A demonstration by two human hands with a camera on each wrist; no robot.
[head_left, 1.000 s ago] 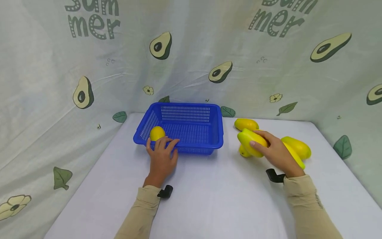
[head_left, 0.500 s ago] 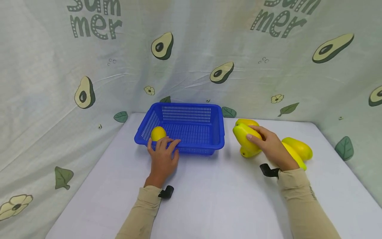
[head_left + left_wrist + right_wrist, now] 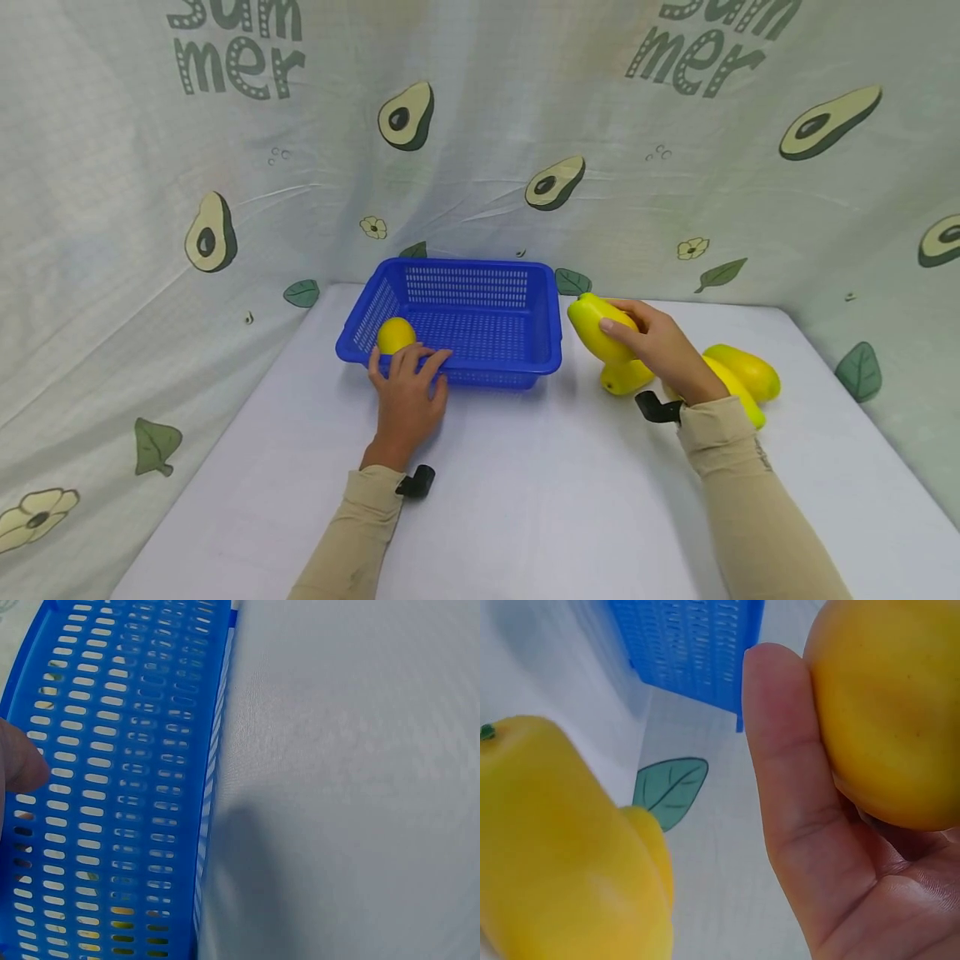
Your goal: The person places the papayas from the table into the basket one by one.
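Observation:
My left hand [image 3: 407, 400] grips the front rim of a blue plastic basket [image 3: 495, 367]; its fingers go over the rim, and its thumb [image 3: 22, 761] lies against the outer wall in the left wrist view. Inside the basket, at the front left, sits a rounded yellow fruit [image 3: 396, 334]. My right hand [image 3: 667, 348] holds a yellow-green papaya [image 3: 598, 327] raised just right of the basket, thumb on the near side. Below it another papaya [image 3: 626, 378] lies on the table. In the right wrist view, the held papaya [image 3: 896, 712] rests against the palm side of the hand.
Two more papayas [image 3: 750, 372] lie together at the right, partly behind the right wrist. Another one, at the back, is almost hidden by the held papaya. A printed cloth [image 3: 480, 125] hangs behind the white table [image 3: 525, 483].
My right hand has carried the papaya leftward and a little back, from over the other papayas toward the basket's right side. The left hand and basket have stayed put.

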